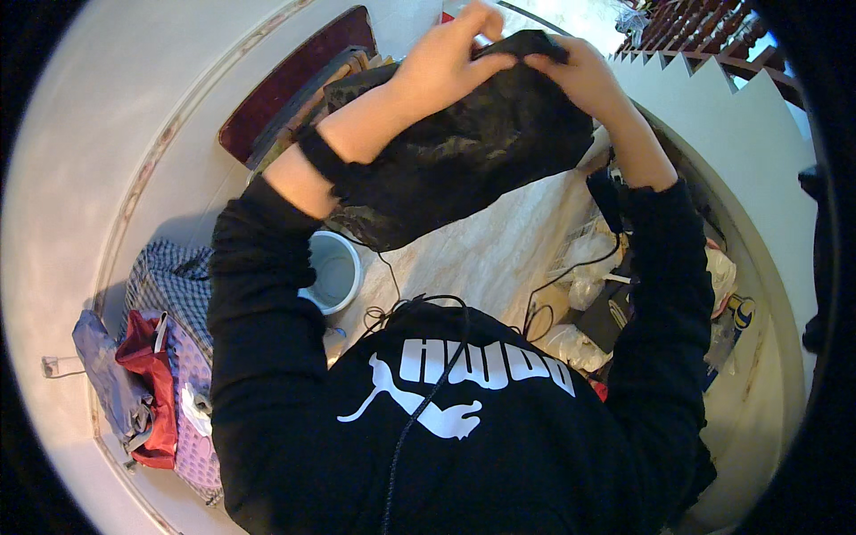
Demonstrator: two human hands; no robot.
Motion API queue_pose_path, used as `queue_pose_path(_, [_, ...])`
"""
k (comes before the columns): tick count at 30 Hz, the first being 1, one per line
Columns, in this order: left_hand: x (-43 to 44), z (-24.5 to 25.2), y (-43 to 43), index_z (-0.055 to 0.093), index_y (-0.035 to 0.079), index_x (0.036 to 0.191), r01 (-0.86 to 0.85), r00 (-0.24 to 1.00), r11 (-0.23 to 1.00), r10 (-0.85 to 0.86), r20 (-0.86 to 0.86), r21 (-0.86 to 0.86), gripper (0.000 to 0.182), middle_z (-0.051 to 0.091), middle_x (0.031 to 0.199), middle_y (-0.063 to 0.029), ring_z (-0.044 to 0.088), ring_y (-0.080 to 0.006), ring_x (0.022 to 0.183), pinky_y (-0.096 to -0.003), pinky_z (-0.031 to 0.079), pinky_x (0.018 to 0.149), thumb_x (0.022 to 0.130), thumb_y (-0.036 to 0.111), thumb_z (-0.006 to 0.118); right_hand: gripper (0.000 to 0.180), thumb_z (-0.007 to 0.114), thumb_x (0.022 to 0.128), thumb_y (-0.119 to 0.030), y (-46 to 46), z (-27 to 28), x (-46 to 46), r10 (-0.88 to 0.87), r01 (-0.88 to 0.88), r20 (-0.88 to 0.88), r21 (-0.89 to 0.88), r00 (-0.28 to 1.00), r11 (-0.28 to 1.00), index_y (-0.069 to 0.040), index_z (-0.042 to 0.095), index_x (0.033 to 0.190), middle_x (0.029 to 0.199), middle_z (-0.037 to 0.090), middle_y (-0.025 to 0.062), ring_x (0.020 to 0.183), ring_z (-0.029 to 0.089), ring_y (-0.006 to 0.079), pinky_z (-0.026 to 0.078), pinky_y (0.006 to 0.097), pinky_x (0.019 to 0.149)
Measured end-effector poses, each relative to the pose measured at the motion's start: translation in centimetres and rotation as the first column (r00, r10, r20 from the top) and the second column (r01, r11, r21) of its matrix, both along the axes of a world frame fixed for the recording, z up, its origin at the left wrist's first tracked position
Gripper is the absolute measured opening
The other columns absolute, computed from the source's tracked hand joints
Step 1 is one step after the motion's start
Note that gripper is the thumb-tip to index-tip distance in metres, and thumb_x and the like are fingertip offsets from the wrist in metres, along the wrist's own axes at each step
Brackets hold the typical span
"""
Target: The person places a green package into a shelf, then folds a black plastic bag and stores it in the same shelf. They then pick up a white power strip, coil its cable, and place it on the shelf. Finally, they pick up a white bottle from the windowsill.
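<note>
A black, slightly shiny bag or piece of thin cloth [468, 154] is stretched out in the air before my chest. My left hand [461, 50] pinches its top edge between thumb and fingers. Close beside it, my right hand [578, 70] grips the same edge with the thumb on the near side. The material hangs down from both hands, and its far side is hidden. A black band [324, 157] circles my left wrist. Behind my right forearm, a small black device [605, 200] trails a cable.
A white bucket [344, 274] stands at left on the marbled floor [481, 247]. Checked cloth [167, 281], a red bag [150, 381] and a purple bumpy mat [194, 428] lie farther left. Plastic bags [585, 274] clutter the right, below a stair side [722, 107]. A dark red board [294, 93] leans at the wall.
</note>
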State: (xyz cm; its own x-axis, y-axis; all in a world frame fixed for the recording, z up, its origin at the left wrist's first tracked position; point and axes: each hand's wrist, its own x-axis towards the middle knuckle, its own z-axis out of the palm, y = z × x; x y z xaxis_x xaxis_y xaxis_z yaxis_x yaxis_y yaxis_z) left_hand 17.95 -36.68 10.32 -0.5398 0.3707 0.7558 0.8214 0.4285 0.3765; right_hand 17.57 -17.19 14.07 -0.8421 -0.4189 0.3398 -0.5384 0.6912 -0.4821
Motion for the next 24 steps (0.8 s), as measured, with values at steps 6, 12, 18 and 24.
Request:
queue_pose_path(6, [1.5, -5.1, -6.2, 0.047, 0.008, 0.095, 0.035, 0.996, 0.999, -0.034, 0.080, -0.014, 0.040, 0.052, 0.100, -0.0119, 0.049, -0.0316, 0.095, -0.0351, 0.040, 0.081, 0.064, 0.017, 0.070, 0.031, 0.060, 0.076, -0.027, 0.6, 0.7, 0.1, -0.073, 0.064, -0.166, -0.055, 0.983, 0.996, -0.003, 0.060, 0.095, 0.070, 0.060, 0.0130, 0.062, 0.056, 0.0193, 0.044, 0.0296, 0.061])
queue_pose_path(12, [2.2, -8.4, -7.6, 0.048, 0.008, 0.103, -0.018, 0.973, 0.976, -0.032, 0.227, 0.216, 0.055, 0.044, 0.117, -0.0152, 0.040, -0.0343, 0.109, -0.0391, 0.034, 0.091, 0.057, 0.022, 0.076, 0.026, 0.060, 0.078, -0.022, 0.0, 2.6, 1.3, -0.017, -0.001, -0.154, -0.116, 0.988, 0.993, -0.003, 0.060, 0.095, 0.073, 0.061, 0.0080, 0.067, 0.055, 0.0131, 0.043, 0.0257, 0.065])
queue_pose_path(18, [2.3, -8.5, -8.4, 0.061, 0.006, 0.086, 0.002, 1.000, 0.998, -0.001, 0.002, -0.060, 0.036, 0.042, 0.118, -0.0166, 0.036, -0.0365, 0.109, -0.0422, 0.027, 0.091, 0.062, 0.029, 0.072, 0.022, 0.058, 0.077, -0.010, 0.5, 3.6, 2.8, 0.092, -0.124, -0.244, -0.116, 0.965, 0.985, -0.002, 0.058, 0.097, 0.084, 0.062, 0.0076, 0.078, 0.056, 0.0139, 0.043, 0.0249, 0.072])
queue_pose_path(24, [1.8, -10.8, -8.2, 0.055, 0.003, 0.072, -0.039, 0.994, 0.999, 0.035, 0.099, 0.036, 0.017, 0.052, 0.071, -0.0164, 0.050, -0.0345, 0.070, -0.0395, 0.040, 0.059, 0.071, 0.018, 0.063, 0.046, 0.046, 0.064, 0.006, 2.6, 3.8, 2.0, 0.113, 0.018, -0.640, 0.194, 0.760, 0.981, -0.006, 0.052, 0.108, 0.100, 0.058, 0.0143, 0.092, 0.057, 0.0286, 0.044, 0.0320, 0.080])
